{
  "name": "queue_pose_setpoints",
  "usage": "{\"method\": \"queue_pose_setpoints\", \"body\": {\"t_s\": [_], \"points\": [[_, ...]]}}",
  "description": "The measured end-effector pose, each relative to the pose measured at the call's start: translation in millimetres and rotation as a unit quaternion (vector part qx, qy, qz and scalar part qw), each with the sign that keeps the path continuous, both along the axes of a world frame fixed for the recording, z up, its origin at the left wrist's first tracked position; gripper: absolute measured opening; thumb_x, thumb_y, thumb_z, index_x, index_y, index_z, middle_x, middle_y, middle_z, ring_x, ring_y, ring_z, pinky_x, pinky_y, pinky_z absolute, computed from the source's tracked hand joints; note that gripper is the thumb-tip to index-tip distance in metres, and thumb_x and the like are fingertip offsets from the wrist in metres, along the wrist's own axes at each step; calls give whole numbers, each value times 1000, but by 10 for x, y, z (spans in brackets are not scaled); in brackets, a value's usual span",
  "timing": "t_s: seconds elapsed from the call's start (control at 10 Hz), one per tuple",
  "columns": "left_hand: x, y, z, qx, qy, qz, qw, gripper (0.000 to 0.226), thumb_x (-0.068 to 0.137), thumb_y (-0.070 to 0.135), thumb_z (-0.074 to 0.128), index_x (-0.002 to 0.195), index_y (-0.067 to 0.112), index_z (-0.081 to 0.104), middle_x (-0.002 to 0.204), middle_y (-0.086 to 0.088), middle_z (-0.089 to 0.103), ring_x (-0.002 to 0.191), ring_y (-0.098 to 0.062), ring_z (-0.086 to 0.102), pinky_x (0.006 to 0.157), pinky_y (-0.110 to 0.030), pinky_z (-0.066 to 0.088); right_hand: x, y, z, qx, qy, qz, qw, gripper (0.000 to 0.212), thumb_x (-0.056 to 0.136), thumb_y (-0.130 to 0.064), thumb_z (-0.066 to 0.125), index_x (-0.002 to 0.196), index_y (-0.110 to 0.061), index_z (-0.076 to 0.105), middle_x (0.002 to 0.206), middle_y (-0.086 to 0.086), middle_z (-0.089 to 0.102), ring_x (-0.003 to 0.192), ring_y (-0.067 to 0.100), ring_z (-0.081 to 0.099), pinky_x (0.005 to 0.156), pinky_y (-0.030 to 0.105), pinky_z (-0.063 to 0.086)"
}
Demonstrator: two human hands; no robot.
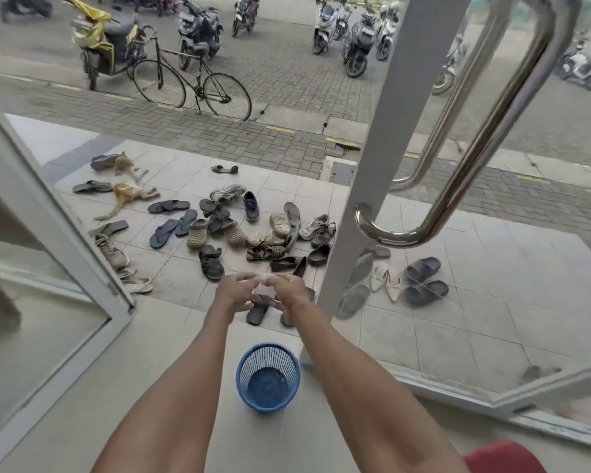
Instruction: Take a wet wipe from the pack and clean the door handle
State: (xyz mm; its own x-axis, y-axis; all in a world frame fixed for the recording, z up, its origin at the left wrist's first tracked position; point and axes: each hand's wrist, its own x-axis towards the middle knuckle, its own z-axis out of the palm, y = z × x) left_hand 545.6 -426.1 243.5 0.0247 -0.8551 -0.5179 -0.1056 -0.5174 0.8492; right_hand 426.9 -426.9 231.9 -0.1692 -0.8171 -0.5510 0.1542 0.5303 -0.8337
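White wet wipe [266, 278] was pinched between the fingertips of both hands, the left hand [236, 292] and right hand [289, 291] raised close together in an open doorway above a blue basket [269, 377]. Up and to the right, well apart, the steel door handle [492, 131] stood on the glass door, with scattered sandals [239, 230] outside.

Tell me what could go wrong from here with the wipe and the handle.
Both hands, left and right, pinch a small white wipe at arm's length; it could slip and miss the blue basket. The door handle stands high to the right, so its upper part may go unwiped.
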Motion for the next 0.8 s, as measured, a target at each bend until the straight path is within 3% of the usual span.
{"method": "queue_pose_setpoints", "body": {"t_s": [0.1, 0.2, 0.3, 0.4, 0.5, 0.6, 0.7, 0.8], "points": [[52, -20, -728, 6, -6, 16, 1000, 22, 91, 14, 69, 112, 8, 69, 93, -11, 69, 62, -16, 66, 61, -29, 56, 4, 8, -663, 21, 6, 13, 1000, 14, 83, -7, 70, 91, -16, 63, 91, 6, 65, 77, 14, 58, 81, 40, 55], [11, -71, -1657, -3, -22, 14, 1000, 20, 88, 7, 71, 108, 7, 71, 94, -18, 71, 67, -20, 67, 53, -26, 58, -19, 1, -1524, 36, 2, 24, 999, 26, 85, -6, 68, 111, -9, 63, 92, 5, 64, 77, 14, 58, 67, 31, 55], [-64, -81, -2572, 0, -50, 8, 999, 17, 85, 6, 75, 102, 4, 73, 85, -19, 71, 68, -23, 68, 70, -32, 63, -44, 1, -2379, 56, 24, 39, 997, 32, 83, -6, 69, 114, -8, 64, 95, 5, 65, 80, 14, 57, 73, 34, 52], [-135, -159, -3686, 17, -96, -4, 995, 6, 80, 5, 73, 82, 9, 77, 83, -21, 74, 82, -34, 74, 84, -46, 61, -78, -28, -3378, 65, 50, 56, 995, 29, 81, -6, 69, 110, -3, 67, 102, 8, 65, 90, 20, 55, 63, 29, 46], [-203, -241, -4648, 29, -163, -10, 986, 27, 70, 21, 75, 88, 1, 75, 95, -22, 75, 95, -34, 73, 82, -38, 60, -97, -66, -4220, 100, 82, 75, 989, 7, 83, -6, 67, 90, -5, 68, 84, 8, 58, 71, 17, 46, 59, 29, 40], [-238, -301, -5434, 37, -162, 15, 986, 41, 74, 17, 70, 106, -7, 67, 101, -25, 73, 98, -36, 71, 81, -39, 60, -93, -94, -4909, 122, 126, 121, 977, 20, 84, -13, 67, 103, -5, 66, 72, 5, 53, 59, 17, 44, 58, 29, 41], [-262, -284, -6009, 78, -149, 15, 986, 42, 77, 12, 66, 114, -9, 62, 109, -25, 70, 101, -35, 70, 85, -46, 61, -87, -82, -5408, 151, 137, 141, 969, 27, 85, -13, 63, 111, -5, 60, 90, 11, 63, 59, 19, 53, 44, 21, 42], [-277, -317, -6448, 117, -166, 5, 979, 42, 79, 19, 68, 111, -8, 61, 111, -19, 69, 104, -34, 69, 89, -44, 59, -72, -85, -5691, 181, 142, 164, 959, 20, 85, -11, 59, 104, -6, 59, 83, 7, 62, 56, 16, 53, 44, 16, 40]]}}
